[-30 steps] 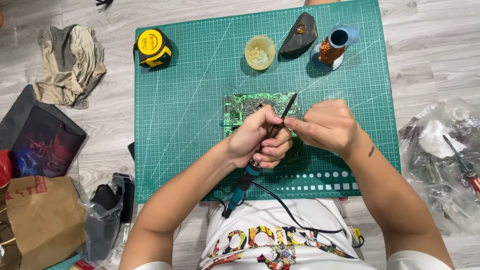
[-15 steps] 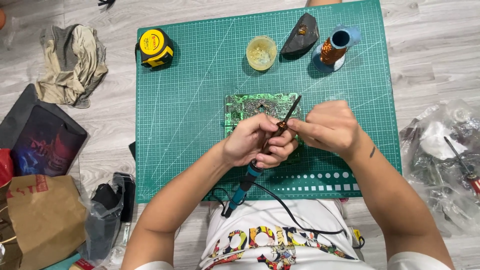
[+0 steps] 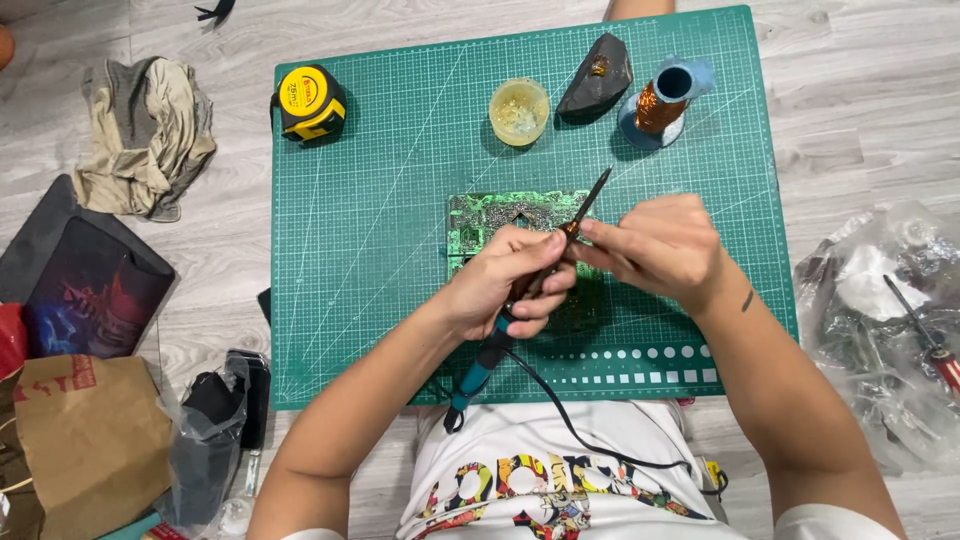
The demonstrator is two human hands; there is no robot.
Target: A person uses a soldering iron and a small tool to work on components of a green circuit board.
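Observation:
My left hand (image 3: 510, 280) grips a soldering iron (image 3: 484, 362) with a teal handle and black cord; its dark tip (image 3: 597, 190) points up and to the right. My right hand (image 3: 665, 250) pinches the iron's metal shaft just above my left fingers. Both hands hover over a green circuit board (image 3: 475, 215) lying on the green cutting mat (image 3: 380, 200); my hands hide most of the board.
At the mat's far edge sit a yellow tape measure (image 3: 310, 100), a small round yellowish tub (image 3: 519, 110), a dark wedge-shaped block (image 3: 597, 78) and a copper wire spool (image 3: 660, 105). A rag (image 3: 145, 135) and bags (image 3: 90, 440) lie left; a clear plastic bag with a screwdriver (image 3: 915, 325) lies right.
The iron's tip has swung slightly to the right and my hands have shifted a little; the grip stays the same.

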